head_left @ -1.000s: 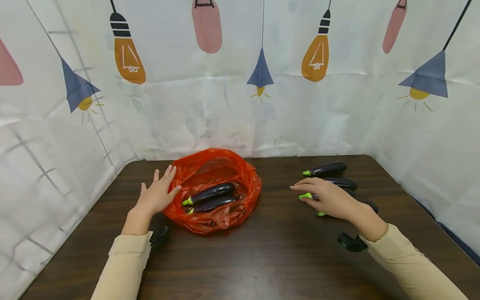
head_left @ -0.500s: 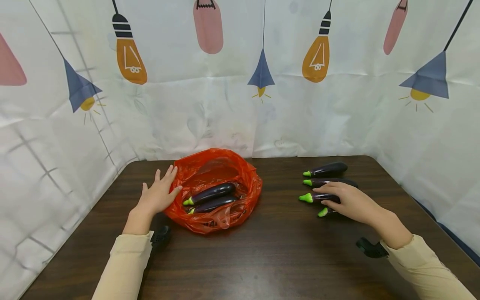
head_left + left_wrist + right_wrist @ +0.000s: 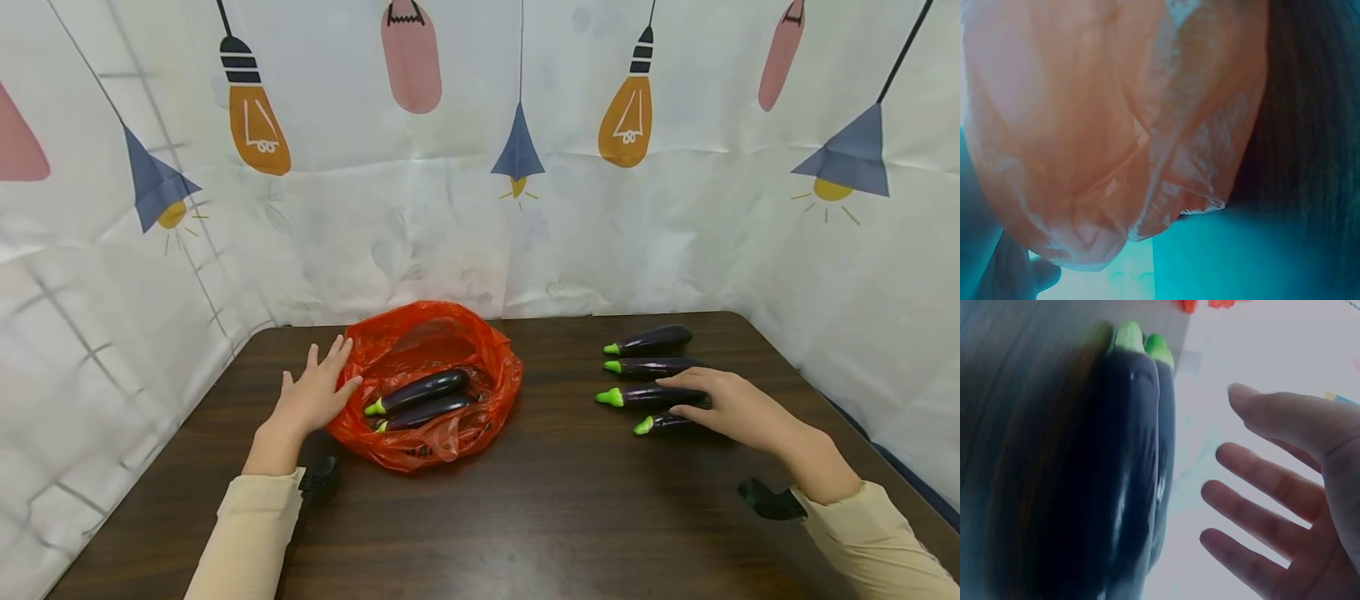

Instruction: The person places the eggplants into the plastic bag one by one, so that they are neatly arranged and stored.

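My left hand (image 3: 309, 398) lies with fingers spread against the left side of a red plastic bag (image 3: 498, 400), whose mouth is open. Two dark purple eggplants (image 3: 429, 388) with green stems lie in the bag. In the left wrist view the bag (image 3: 1097, 112) covers most of the picture. My right hand (image 3: 738, 408) hovers over several eggplants (image 3: 651, 397) on the right side of the table, its fingers extended. In the right wrist view the fingers and thumb of the hand (image 3: 1310, 506) are apart from the nearest eggplant (image 3: 1129, 469), with nothing between them.
The eggplants on the right lie roughly side by side on the dark wooden table (image 3: 510, 517), stems to the left; the farthest eggplant (image 3: 651, 340) is near the back edge. A white patterned curtain (image 3: 465, 233) stands behind the table and at both sides.
My right hand has moved to the right and a little nearer to me, from the stem ends over the eggplants' bodies. The left hand and the bag have stayed in place.
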{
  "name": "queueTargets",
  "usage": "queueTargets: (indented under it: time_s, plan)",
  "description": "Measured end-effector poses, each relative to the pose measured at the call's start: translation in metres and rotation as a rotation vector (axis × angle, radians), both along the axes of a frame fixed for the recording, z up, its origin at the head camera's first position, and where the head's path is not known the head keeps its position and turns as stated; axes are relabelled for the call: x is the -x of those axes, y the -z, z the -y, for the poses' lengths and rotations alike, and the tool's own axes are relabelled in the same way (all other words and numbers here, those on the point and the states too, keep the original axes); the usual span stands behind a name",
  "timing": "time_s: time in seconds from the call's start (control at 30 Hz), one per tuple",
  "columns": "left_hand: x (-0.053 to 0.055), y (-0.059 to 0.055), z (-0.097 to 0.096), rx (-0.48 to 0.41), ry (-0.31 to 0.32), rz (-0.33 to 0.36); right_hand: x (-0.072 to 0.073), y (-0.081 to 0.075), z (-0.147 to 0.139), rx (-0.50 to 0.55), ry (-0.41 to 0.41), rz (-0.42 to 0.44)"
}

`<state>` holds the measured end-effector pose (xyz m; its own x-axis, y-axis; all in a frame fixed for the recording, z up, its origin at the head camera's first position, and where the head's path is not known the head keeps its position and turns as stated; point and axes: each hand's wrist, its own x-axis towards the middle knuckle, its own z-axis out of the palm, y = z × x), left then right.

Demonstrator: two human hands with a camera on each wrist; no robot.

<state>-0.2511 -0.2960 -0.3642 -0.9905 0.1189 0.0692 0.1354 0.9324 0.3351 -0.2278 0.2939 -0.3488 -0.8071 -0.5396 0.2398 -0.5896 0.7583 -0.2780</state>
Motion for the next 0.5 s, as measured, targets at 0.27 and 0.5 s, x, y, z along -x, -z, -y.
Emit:
queueTargets:
  time_s: [0.27,0.5]
  plan:
    - [0.002,0.002,0.001,0.004,-0.001,-0.005,0.001,-0.006,-0.015,-0.034,0.032,0.084]
    - [0.002,0.003,0.0,-0.002,-0.002,0.0,0.001,-0.004,-0.022,-0.038,0.032,0.116]
